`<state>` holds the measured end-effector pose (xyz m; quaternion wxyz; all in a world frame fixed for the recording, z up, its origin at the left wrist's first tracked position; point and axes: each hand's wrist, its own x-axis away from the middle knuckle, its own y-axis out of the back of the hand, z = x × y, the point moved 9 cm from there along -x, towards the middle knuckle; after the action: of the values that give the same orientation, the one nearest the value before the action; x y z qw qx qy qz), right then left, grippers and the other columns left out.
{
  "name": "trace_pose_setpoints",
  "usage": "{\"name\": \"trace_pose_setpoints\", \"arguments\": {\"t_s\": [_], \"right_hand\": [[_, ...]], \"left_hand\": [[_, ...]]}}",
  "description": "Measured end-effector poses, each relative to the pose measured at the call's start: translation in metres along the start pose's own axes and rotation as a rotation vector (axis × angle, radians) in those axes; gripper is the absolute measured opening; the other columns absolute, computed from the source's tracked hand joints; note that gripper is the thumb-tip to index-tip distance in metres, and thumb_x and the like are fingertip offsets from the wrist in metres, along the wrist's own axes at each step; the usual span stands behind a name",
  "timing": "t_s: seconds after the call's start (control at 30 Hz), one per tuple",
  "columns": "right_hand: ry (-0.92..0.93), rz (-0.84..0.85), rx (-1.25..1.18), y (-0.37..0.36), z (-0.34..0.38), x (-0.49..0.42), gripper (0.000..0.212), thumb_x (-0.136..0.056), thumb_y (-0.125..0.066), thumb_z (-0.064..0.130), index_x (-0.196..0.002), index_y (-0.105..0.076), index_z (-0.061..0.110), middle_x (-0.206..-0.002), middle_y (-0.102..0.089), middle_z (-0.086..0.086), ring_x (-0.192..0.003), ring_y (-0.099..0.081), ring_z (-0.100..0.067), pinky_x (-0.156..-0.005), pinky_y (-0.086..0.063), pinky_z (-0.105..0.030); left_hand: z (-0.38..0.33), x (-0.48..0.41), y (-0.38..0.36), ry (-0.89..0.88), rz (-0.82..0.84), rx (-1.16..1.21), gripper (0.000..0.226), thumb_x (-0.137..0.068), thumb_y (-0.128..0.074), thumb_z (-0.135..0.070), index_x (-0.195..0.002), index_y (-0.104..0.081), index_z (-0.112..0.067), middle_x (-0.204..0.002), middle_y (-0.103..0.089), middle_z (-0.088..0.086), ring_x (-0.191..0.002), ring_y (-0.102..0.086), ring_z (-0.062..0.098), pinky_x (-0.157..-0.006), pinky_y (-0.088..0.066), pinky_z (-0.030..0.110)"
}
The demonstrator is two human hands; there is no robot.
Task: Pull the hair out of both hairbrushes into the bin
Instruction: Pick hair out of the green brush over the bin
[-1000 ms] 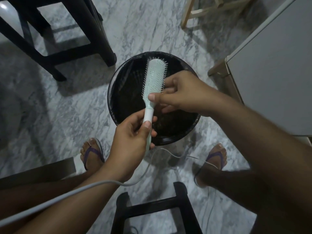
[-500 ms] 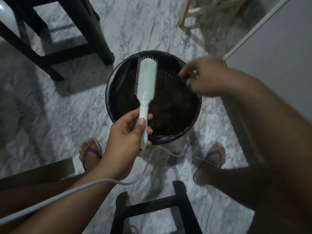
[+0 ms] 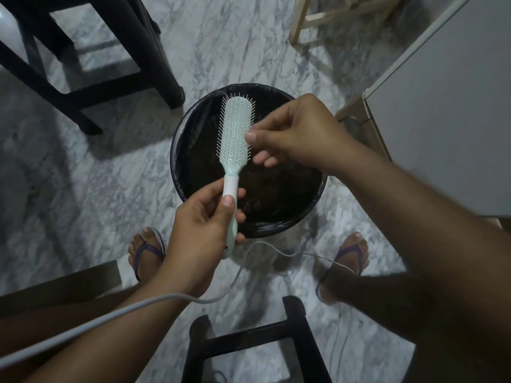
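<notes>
A pale green hairbrush (image 3: 235,131) is held upright over the round black bin (image 3: 182,134) on the marble floor. My left hand (image 3: 201,230) grips the brush's white handle, thumb on top. My right hand (image 3: 296,131) is at the right edge of the bristle pad, thumb and forefinger pinching at the bristles there. Whether any hair is between those fingers is too fine to tell. The bin holds a dark tangled mass at its bottom. Only one hairbrush is in view.
A black stool (image 3: 91,59) stands at the back left and another black frame (image 3: 254,341) sits close in front. A white cabinet (image 3: 448,106) is on the right. A grey cable (image 3: 138,305) crosses my left arm; my sandalled feet flank the bin.
My right hand swung out over the bin's right rim, then came back to the brush's bristles. The brush turned its bristle face more toward me.
</notes>
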<state>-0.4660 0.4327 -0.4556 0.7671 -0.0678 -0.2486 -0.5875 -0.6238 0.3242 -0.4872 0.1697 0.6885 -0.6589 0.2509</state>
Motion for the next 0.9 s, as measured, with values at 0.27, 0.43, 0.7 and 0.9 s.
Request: {"name": "trace_pose_setpoints", "arguments": {"t_s": [0.27, 0.43, 0.7, 0.9], "right_hand": [[0.199, -0.380, 0.085, 0.056, 0.028, -0.003, 0.010, -0.098, -0.061, 0.017, -0.100, -0.069, 0.011, -0.085, -0.072, 0.002, -0.060, -0.065, -0.006, -0.054, -0.056, -0.026], [0.171, -0.230, 0.339, 0.023, 0.013, -0.010, 0.038, -0.080, -0.082, 0.033, -0.115, -0.075, 0.018, -0.105, -0.076, 0.006, -0.084, -0.074, -0.007, -0.081, -0.062, -0.034], [0.239, -0.323, 0.168, 0.049, 0.031, -0.005, 0.011, -0.090, -0.073, 0.013, -0.094, -0.077, 0.003, -0.080, -0.077, -0.010, -0.069, -0.076, -0.019, -0.067, -0.064, -0.029], [0.069, -0.402, 0.270, 0.072, -0.006, -0.011, 0.014, -0.096, -0.066, 0.011, -0.094, -0.075, 0.001, -0.079, -0.075, -0.010, -0.059, -0.071, -0.014, -0.059, -0.061, -0.022]], "left_hand": [[-0.002, 0.000, 0.003, 0.021, 0.017, -0.013, 0.027, -0.099, -0.053, -0.012, -0.122, -0.065, -0.018, -0.108, -0.074, -0.002, -0.074, -0.061, 0.012, -0.058, -0.053, 0.030], [0.002, 0.005, -0.001, 0.023, 0.058, -0.045, 0.030, -0.098, -0.054, -0.009, -0.124, -0.065, -0.018, -0.106, -0.074, -0.002, -0.070, -0.060, 0.010, -0.058, -0.053, 0.032], [-0.002, 0.010, -0.002, 0.002, 0.045, 0.011, 0.029, -0.098, -0.052, -0.006, -0.122, -0.065, -0.015, -0.104, -0.074, 0.000, -0.069, -0.059, 0.013, -0.053, -0.049, 0.029], [-0.016, 0.005, 0.018, -0.045, -0.046, 0.076, 0.025, -0.098, -0.053, -0.008, -0.115, -0.067, -0.018, -0.105, -0.074, 0.002, -0.071, -0.058, 0.015, -0.051, -0.046, 0.029]]}}
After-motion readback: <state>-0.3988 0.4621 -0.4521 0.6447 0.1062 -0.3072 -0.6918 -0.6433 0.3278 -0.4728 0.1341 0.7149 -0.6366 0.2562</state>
